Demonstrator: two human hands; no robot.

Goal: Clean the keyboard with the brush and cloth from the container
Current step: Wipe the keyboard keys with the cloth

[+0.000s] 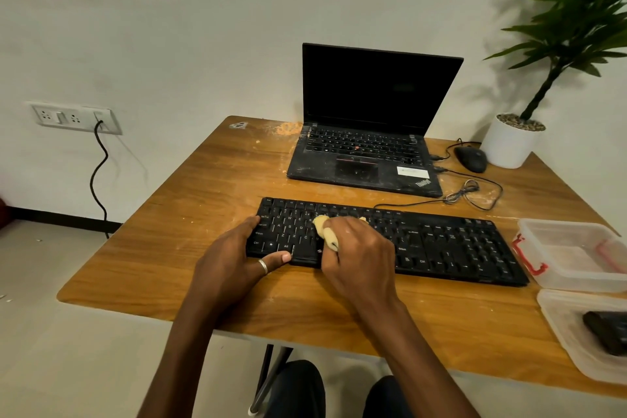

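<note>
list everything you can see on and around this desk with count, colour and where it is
black full-size keyboard: 1, black, centre of table
yellow cloth: 1, yellow, on the keyboard's left half
clear plastic container with red clasp: 1, clear, right of keyboard
shallow clear plastic tray: 1, clear, front right corner
dark brush-like object: 1, black, in the tray
open black laptop: 1, black, behind keyboard
black computer mouse: 1, black, right of laptop
green plant in white pot: 1, back right corner
wooden table: 1, brown
white wall socket panel: 1, white, left wall
left hand: 1, rests on keyboard's left end
right hand: 1, grips the cloth
</note>
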